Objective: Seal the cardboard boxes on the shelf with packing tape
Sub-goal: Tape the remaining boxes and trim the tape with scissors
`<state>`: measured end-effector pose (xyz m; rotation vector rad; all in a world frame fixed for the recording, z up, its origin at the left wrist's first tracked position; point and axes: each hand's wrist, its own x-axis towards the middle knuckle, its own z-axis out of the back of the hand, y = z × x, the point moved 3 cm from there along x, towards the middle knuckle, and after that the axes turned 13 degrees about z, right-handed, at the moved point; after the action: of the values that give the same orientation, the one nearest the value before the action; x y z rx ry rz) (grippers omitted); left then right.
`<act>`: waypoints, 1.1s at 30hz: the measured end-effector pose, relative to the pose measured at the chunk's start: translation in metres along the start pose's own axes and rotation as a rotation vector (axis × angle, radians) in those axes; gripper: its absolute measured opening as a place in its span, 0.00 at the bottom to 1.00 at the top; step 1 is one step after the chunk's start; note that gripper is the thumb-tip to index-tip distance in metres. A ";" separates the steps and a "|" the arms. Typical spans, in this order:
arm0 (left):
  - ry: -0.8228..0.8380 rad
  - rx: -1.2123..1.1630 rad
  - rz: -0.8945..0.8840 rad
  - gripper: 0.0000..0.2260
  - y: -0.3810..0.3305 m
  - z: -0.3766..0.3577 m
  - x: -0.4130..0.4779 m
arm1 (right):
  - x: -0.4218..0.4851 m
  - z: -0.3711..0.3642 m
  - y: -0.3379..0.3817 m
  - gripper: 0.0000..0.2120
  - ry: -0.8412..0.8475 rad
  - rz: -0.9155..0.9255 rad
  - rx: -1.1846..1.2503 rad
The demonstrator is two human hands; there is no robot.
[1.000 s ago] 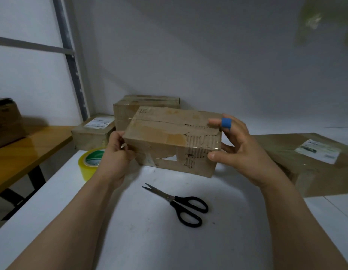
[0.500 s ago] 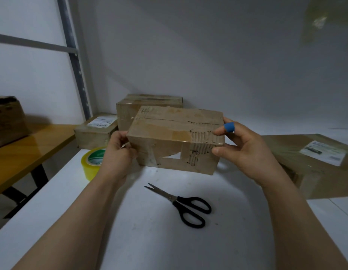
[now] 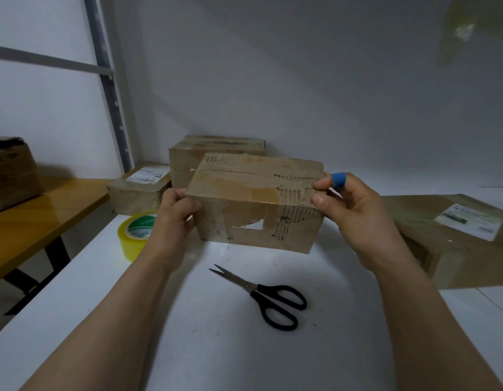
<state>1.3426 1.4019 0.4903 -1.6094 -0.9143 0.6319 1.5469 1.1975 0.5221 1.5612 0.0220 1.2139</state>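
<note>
A worn cardboard box [image 3: 253, 204] with torn paper and old tape across its top seam sits at the centre of the white shelf surface [image 3: 216, 334]. My left hand [image 3: 174, 218] grips its left end. My right hand [image 3: 349, 204], with a blue band on the index finger, pinches the box's upper right edge. A yellow roll of packing tape [image 3: 134, 235] lies just left of my left hand. Black-handled scissors [image 3: 267, 294] lie in front of the box, blades pointing left.
Two more boxes stand behind: a tall one [image 3: 216, 150] and a low labelled one [image 3: 140, 187]. A large flat labelled box [image 3: 456, 235] lies at the right. A wooden bench [image 3: 33, 221] with another box [image 3: 10, 173] is at the left, beside a metal shelf post [image 3: 109, 88].
The box has tipped so its top faces me more, and it has settled slightly lower. My right hand's fingers have shifted to pinch the upper right edge.
</note>
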 end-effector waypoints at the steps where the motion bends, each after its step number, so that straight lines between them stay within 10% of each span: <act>1: 0.000 0.009 0.004 0.14 0.000 0.000 0.000 | 0.000 0.000 0.001 0.09 0.003 -0.007 -0.003; 33: -0.134 0.046 -0.010 0.08 -0.004 -0.007 -0.005 | -0.002 -0.012 0.000 0.11 -0.092 0.033 -0.379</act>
<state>1.3444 1.3946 0.4952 -1.5349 -0.9980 0.7552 1.5376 1.2047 0.5191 1.2849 -0.2799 1.0965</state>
